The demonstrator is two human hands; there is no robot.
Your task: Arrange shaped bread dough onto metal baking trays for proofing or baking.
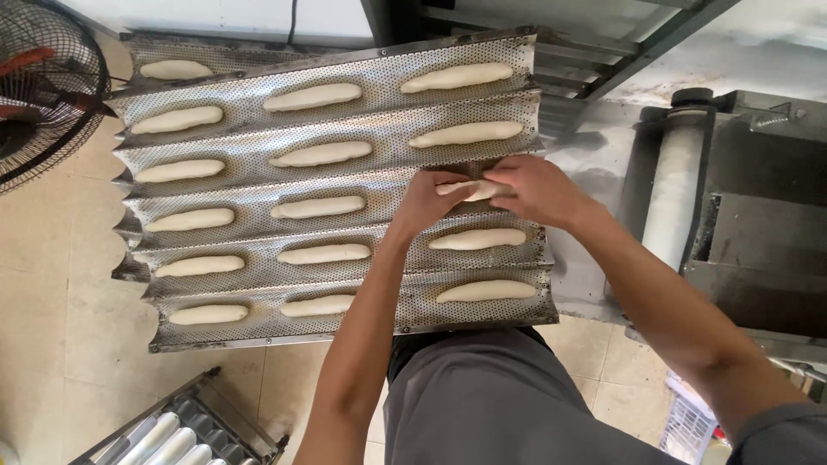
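Note:
A perforated metal baguette tray [258, 194] with wavy channels lies in front of me, with several long pale dough pieces in its rows. My left hand [431, 200] and my right hand [530, 189] meet over the third channel from the far side, at its right end. Both hold one dough piece [476, 189] between them, just above or on that channel. Other dough pieces lie close by, one [466, 133] in the channel beyond and one [476, 238] in the channel nearer to me.
A dough-moulding machine with a white roller [676, 194] stands at the right. A fan [39, 86] sits at the top left. A second wavy tray [185, 435] rests on the tiled floor at the lower left. A white crate [689, 426] is at the lower right.

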